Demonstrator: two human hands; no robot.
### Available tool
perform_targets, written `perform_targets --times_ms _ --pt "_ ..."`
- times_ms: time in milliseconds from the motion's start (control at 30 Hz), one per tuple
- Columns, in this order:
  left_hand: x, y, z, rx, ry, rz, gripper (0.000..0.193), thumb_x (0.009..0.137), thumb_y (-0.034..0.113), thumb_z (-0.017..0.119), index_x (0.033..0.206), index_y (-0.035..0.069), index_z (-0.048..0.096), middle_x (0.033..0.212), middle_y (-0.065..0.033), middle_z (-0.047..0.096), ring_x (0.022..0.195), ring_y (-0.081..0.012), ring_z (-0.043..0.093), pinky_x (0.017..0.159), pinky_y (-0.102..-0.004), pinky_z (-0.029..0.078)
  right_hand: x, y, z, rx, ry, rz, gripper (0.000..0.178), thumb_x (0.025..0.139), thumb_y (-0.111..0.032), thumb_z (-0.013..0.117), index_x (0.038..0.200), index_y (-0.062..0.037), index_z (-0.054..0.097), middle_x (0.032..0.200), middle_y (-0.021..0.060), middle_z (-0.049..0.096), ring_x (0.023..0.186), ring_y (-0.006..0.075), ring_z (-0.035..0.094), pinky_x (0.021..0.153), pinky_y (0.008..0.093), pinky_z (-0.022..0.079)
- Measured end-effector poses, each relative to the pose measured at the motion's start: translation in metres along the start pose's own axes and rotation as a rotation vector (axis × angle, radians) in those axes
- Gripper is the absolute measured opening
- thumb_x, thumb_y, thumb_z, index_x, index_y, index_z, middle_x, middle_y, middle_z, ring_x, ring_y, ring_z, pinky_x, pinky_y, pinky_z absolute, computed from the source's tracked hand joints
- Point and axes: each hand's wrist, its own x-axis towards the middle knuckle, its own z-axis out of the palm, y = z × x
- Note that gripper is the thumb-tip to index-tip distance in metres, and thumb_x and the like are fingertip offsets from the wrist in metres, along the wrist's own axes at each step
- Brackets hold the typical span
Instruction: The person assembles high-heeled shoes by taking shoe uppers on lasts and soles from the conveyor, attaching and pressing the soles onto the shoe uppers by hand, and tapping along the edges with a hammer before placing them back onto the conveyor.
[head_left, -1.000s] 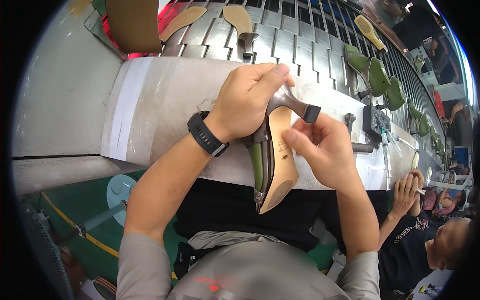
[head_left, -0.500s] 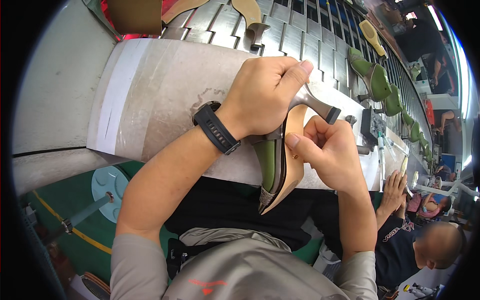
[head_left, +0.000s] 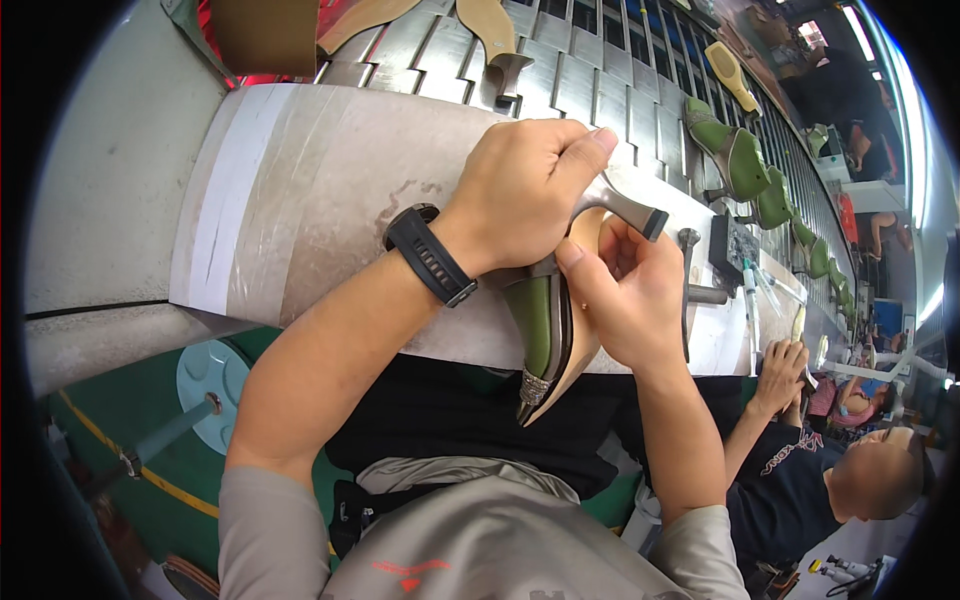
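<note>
I hold a green high-heeled shoe [head_left: 540, 325] with a tan sole and a grey block heel, its pointed toe aimed toward my body. My left hand [head_left: 525, 185], with a black watch on its wrist, grips the shoe's back part near the heel. My right hand [head_left: 625, 295] is closed on the sole side, thumb pressed along the sole's edge. The shoe hangs over the near edge of the grey worktable [head_left: 300, 200].
A slatted metal conveyor [head_left: 600, 70] runs behind the table, carrying tan soles [head_left: 495, 30] and green shoes on lasts [head_left: 740, 165]. A metal post [head_left: 688, 260] stands right of my hands. Another person [head_left: 840, 470] sits to my right, their hand [head_left: 785, 365] on the table.
The view has drifted slightly. My hands have kept their grip on the shoe, shifting it a little; my right thumb has slid along the sole edge.
</note>
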Motion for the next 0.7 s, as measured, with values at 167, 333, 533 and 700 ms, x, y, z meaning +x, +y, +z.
perform_targets --times_ms 167,333,533,700 --pt "-0.001 0.005 -0.008 -0.029 -0.03 -0.061 0.047 0.111 0.038 0.054 0.094 0.0 0.077 0.06 0.0011 0.051 0.058 -0.0082 0.045 0.055 -0.0299 0.038 0.008 0.007 0.003 -0.004 0.034 -0.04 0.037 0.086 -0.024 0.086 0.102 0.0046 0.068 0.082 0.0039 0.071 0.072 0.0095 0.066 0.065 0.0287 0.056" --pt "-0.004 -0.003 -0.008 -0.067 -0.008 0.002 0.047 0.111 0.038 0.054 0.095 0.001 0.077 0.06 0.0024 0.05 0.059 -0.007 0.045 0.055 -0.0293 0.036 -0.008 0.021 -0.01 0.298 -0.13 0.122 0.044 0.094 -0.021 0.082 0.125 0.0054 0.064 0.113 0.0107 0.074 0.097 0.0148 0.069 0.086 0.0301 0.057" --pt "-0.005 0.002 -0.01 -0.043 0.0 -0.003 0.045 0.111 0.037 0.054 0.096 0.001 0.076 0.059 0.0041 0.047 0.057 -0.0063 0.042 0.054 -0.0298 0.033 -0.043 0.005 -0.019 0.375 -0.383 0.248 0.075 0.094 -0.021 0.082 0.153 0.0063 0.046 0.131 0.0168 0.069 0.115 0.0187 0.068 0.102 0.0363 0.053" --pt "-0.004 0.006 -0.013 -0.015 -0.021 -0.036 0.042 0.11 0.034 0.056 0.096 0.0 0.076 0.061 0.0037 0.05 0.06 -0.0061 0.044 0.055 -0.0292 0.034 -0.021 0.0 -0.007 0.3 -0.301 0.25 0.074 0.089 -0.023 0.087 0.147 0.008 0.053 0.119 0.0156 0.073 0.105 0.0177 0.071 0.094 0.0334 0.056"
